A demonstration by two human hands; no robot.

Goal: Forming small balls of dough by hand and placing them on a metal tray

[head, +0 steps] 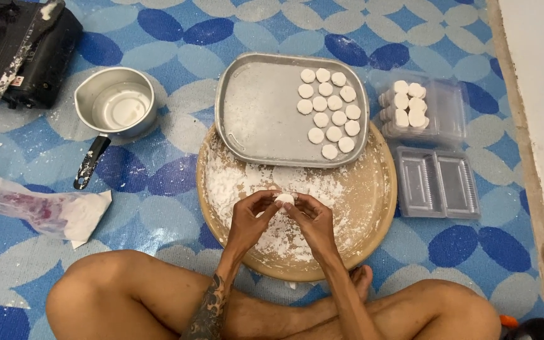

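Observation:
My left hand (250,217) and my right hand (313,217) meet over a round wooden board (373,208) dusted with white flour. Between the fingertips of both hands sits a small white dough piece (284,199), pinched from either side. Behind the board lies a grey metal tray (256,113) with several flat white dough rounds (328,113) in rows on its right half.
A small metal saucepan (118,107) stands at the left, a black portable stove (17,50) in the far-left corner. A crumpled plastic bag (39,208) lies left. Clear plastic boxes sit right: one with dough pieces (423,110), one without contents (437,182). My crossed legs (127,296) frame the front.

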